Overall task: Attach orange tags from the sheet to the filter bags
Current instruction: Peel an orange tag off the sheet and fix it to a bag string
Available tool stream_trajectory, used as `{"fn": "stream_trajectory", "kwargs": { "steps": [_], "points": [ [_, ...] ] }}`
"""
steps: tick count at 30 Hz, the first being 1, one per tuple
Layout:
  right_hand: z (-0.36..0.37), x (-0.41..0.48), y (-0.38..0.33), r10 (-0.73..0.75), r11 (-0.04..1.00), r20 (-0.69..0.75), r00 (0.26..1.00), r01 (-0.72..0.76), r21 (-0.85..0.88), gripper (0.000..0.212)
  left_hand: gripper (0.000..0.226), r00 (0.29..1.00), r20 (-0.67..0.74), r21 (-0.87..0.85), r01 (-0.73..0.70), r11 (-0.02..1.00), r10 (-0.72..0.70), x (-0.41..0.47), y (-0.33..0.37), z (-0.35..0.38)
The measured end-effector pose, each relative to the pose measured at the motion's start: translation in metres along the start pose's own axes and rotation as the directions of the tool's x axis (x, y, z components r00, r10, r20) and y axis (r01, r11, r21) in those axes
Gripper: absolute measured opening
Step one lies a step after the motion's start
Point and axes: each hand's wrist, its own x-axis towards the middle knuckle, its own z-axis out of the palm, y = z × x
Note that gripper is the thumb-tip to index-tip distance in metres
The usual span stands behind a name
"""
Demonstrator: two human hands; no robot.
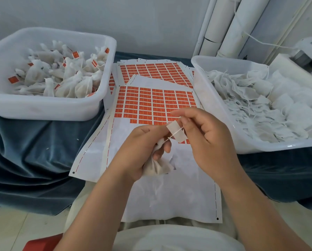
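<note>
Blue-draped tabletop [33, 151]: left tub [42, 107] holds tagged bags [70, 82], right tub [222, 122] untagged bags [260, 109], tag sheet [151, 104] between. Above the sheet, left hand [139, 151] grips a filter bag [157, 168]; right hand [209, 140] pinches its string [175, 134] across a tag [179, 138].

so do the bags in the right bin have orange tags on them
No, the bags in the right bin are all white, with no orange showing.
</note>
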Motion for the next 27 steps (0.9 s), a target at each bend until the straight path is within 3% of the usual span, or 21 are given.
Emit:
{"fn": "stream_trajectory", "kwargs": {
  "steps": [7,10,17,27],
  "points": [
    [0.0012,-0.0006,0.0012,-0.079,0.995,0.015,0.997,0.079,-0.053,0.025,0.029,0.992,0.104,-0.09,0.076,0.993,-0.067,0.0029,-0.0029,-0.0062],
    [0.0006,-0.0007,0.0021,-0.082,0.995,0.012,0.997,0.083,-0.048,0.024,0.029,0.994,0.086,-0.098,0.075,0.992,-0.066,0.0037,-0.0038,-0.0068],
    [0.0007,0.0003,0.0032,-0.105,0.992,0.004,0.994,0.105,-0.063,0.023,0.029,0.998,0.058,-0.017,0.036,0.999,-0.035,0.005,-0.0036,-0.0099],
    [-0.0011,0.003,0.0055,-0.026,0.997,0.058,0.998,0.022,0.069,0.025,0.018,0.998,0.051,0.115,-0.046,0.992,0.04,0.0027,-0.0012,-0.0048]
  ]
}}
